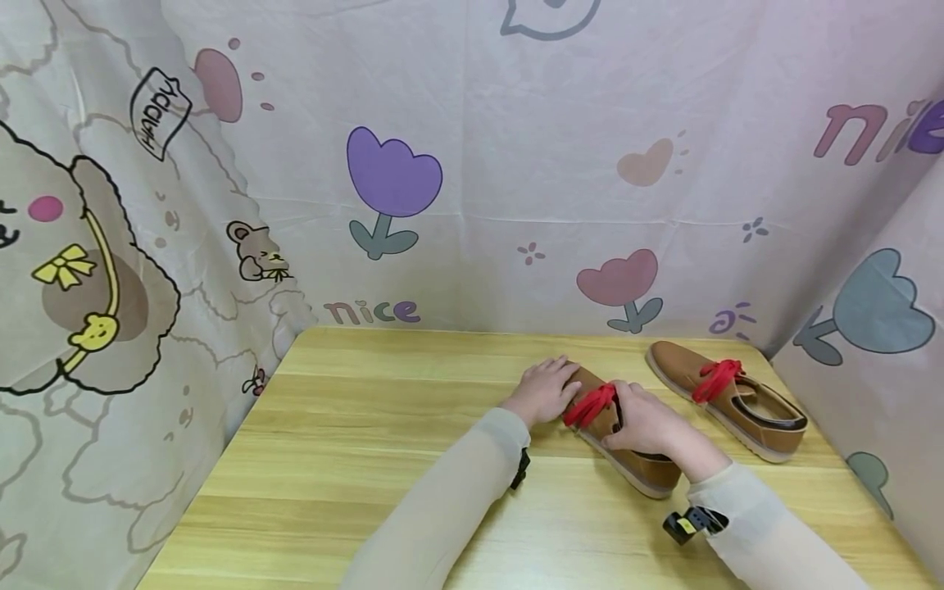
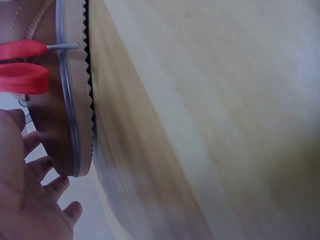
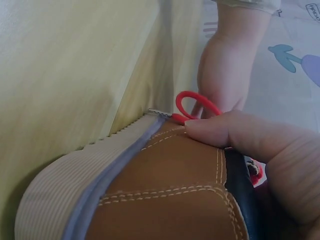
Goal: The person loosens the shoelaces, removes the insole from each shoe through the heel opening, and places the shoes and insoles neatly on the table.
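Note:
A brown shoe (image 1: 652,471) with red laces (image 1: 590,405) stands sole-down on the wooden table, toe pointing to the back left. My left hand (image 1: 542,392) is at its toe; in the left wrist view that hand's fingers (image 2: 57,187) are spread and loosely bent beside the toe tip. My right hand (image 1: 649,422) grips the shoe near its opening. In the right wrist view, the thumb (image 3: 210,129) presses on the near side of the brown upper (image 3: 165,165), just behind the laces. The other right fingers are mostly hidden there.
A matching brown shoe (image 1: 678,366), also with red laces, stands at the back right of the wooden table (image 1: 354,459). Printed cloth (image 1: 501,164) hangs behind the table and along both sides.

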The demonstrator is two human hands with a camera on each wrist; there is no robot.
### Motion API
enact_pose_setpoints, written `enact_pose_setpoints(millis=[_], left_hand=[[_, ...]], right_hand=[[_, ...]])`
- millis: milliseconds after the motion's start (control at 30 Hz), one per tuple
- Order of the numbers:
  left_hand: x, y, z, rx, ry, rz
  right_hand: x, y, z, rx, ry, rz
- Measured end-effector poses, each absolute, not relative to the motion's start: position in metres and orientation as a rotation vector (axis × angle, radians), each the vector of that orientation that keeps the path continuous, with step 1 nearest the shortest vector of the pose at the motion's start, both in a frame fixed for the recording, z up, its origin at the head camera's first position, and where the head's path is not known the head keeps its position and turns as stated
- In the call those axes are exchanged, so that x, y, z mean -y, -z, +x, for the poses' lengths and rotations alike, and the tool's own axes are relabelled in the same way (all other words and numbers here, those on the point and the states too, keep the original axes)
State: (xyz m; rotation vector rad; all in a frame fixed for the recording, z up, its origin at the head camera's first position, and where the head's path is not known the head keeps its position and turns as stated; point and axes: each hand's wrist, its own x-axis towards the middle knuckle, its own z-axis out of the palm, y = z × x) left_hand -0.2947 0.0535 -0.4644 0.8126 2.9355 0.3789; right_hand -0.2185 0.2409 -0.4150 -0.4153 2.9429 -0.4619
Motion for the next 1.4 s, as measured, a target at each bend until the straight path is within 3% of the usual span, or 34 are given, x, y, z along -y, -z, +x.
enact_pose_setpoints(millis=[967, 1400], left_hand=[[-0.008, 0.455, -0.278, -2.977, -0.166, 0.657], [-0.001, 0.458, -0.280, -2.962, -0.226, 0.764]], right_hand=[[-0.216, 0.414, -0.224, -2.908, 0.499, -0.646], [-0.221, 0.406, -0.217, -2.874, 0.490, -0.563]])
